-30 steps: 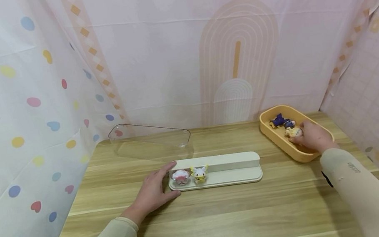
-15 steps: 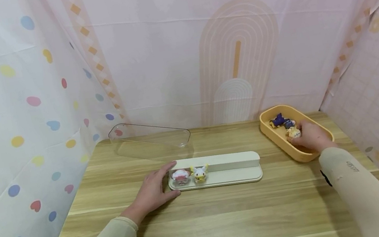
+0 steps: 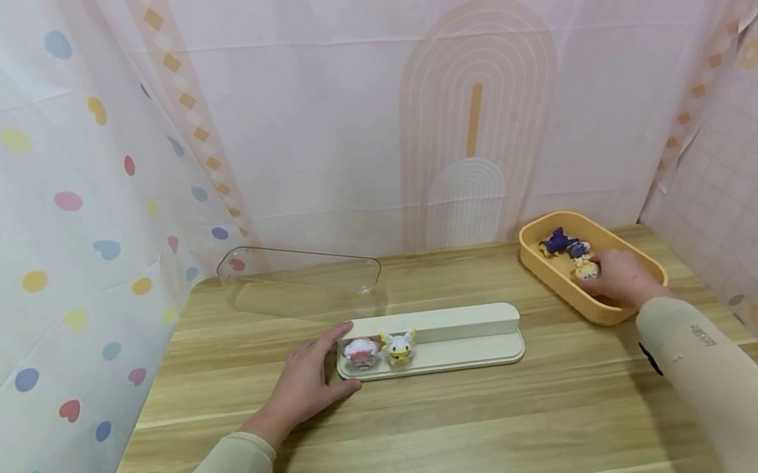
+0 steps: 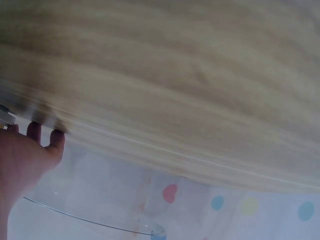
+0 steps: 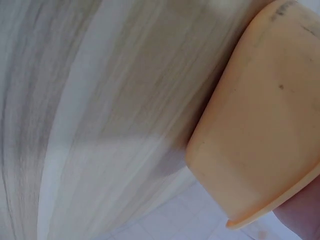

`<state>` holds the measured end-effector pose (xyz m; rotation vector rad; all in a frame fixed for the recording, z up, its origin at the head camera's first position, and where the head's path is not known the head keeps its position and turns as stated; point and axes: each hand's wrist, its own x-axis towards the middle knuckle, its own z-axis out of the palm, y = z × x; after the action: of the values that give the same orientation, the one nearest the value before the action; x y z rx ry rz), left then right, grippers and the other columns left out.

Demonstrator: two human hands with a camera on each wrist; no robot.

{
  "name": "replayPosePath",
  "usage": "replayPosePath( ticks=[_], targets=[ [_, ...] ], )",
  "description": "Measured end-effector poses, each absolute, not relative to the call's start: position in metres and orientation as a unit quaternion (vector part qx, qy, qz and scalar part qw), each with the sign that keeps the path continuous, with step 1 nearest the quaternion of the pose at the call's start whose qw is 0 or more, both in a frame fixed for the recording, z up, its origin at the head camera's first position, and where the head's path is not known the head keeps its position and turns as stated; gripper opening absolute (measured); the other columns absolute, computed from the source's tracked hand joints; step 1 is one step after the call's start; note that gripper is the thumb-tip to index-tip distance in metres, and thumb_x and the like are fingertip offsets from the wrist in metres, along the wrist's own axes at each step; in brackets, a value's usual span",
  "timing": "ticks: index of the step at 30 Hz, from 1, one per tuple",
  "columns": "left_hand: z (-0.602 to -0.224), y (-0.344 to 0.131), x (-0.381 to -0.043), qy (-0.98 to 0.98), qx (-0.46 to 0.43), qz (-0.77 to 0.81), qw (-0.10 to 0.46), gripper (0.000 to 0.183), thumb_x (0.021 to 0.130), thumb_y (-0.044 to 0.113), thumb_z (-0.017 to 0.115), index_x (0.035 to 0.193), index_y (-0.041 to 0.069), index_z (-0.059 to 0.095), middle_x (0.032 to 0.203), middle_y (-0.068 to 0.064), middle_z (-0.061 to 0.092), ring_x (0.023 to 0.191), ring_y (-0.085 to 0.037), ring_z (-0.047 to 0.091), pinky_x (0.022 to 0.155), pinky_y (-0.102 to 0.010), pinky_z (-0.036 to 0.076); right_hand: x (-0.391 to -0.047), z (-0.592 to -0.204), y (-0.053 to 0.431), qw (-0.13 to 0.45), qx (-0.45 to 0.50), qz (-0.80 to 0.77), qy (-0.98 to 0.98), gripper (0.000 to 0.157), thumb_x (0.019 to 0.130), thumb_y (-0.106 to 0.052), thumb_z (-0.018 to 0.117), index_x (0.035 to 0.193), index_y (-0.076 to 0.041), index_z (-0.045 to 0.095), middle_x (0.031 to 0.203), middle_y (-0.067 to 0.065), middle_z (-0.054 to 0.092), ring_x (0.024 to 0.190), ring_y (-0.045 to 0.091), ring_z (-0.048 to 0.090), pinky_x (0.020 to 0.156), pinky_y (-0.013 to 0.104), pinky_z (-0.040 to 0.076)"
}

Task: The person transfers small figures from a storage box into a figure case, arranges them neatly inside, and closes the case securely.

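My left hand rests at the left end of a long cream display base, index finger by its back edge and thumb along its front edge. On that base stand a pink-and-white figurine and a yellow-and-white figurine with pointed ears. At the right, my right hand reaches into an orange tray and pinches a small yellow-and-white figurine; some fingertips are hidden. Beside it in the tray lie a dark blue figurine and a blue-grey one.
A clear plastic cover stands behind the base, at the back left of the wooden table. Patterned curtains hang behind and at both sides. The orange tray's outer wall fills the right part of the right wrist view.
The fingers of my right hand have shifted slightly around the yellow-and-white figurine in the tray, which has turned a little. My left hand and the display base stay still.
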<state>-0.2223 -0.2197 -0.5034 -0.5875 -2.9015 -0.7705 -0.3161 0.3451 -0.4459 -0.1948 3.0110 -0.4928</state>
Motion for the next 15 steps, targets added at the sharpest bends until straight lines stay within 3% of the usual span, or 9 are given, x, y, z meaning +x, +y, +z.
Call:
replayPosePath(
  ticks=[6,9,12,15],
  targets=[
    [-0.5040,-0.2186,-0.2228,-0.948,-0.191,-0.252,0.042,0.094,0.086,0.039,0.091,0.164,0.028,0.041,0.155,-0.014,0.061,0.139,-0.046,0.059,0.120,-0.070,0.038,-0.3139,-0.4405,0.3437,0.062,-0.057,-0.177,0.981,0.068,0.100,-0.037,0.071,0.135,0.020,0.057,0.120,0.038,0.069,0.102,0.043,0.068,0.094,0.059,0.057],
    [-0.5040,-0.2181,-0.2233,-0.948,-0.190,-0.251,0.041,0.094,0.086,0.039,0.091,0.164,0.028,0.041,0.155,-0.013,0.061,0.139,-0.046,0.058,0.121,-0.070,0.038,-0.3136,-0.4395,0.3452,0.061,-0.051,-0.210,0.974,0.064,0.096,-0.030,0.077,0.133,0.018,0.056,0.114,0.034,0.068,0.097,0.039,0.065,0.089,0.053,0.057],
    [-0.5039,-0.2179,-0.2233,-0.948,-0.191,-0.250,0.042,0.094,0.086,0.039,0.091,0.164,0.028,0.041,0.155,-0.014,0.061,0.139,-0.046,0.059,0.121,-0.070,0.038,-0.3135,-0.4396,0.3475,0.055,-0.050,-0.229,0.971,0.057,0.091,-0.022,0.082,0.128,0.014,0.058,0.100,0.020,0.065,0.087,0.029,0.058,0.078,0.041,0.052],
    [-0.5036,-0.2173,-0.2229,-0.948,-0.193,-0.251,0.042,0.094,0.086,0.038,0.092,0.164,0.027,0.041,0.154,-0.014,0.062,0.139,-0.046,0.059,0.121,-0.070,0.038,-0.3119,-0.4374,0.3496,0.054,-0.058,-0.224,0.971,0.056,0.090,-0.017,0.082,0.130,0.014,0.058,0.095,0.019,0.063,0.085,0.030,0.058,0.075,0.040,0.050]
  ],
)
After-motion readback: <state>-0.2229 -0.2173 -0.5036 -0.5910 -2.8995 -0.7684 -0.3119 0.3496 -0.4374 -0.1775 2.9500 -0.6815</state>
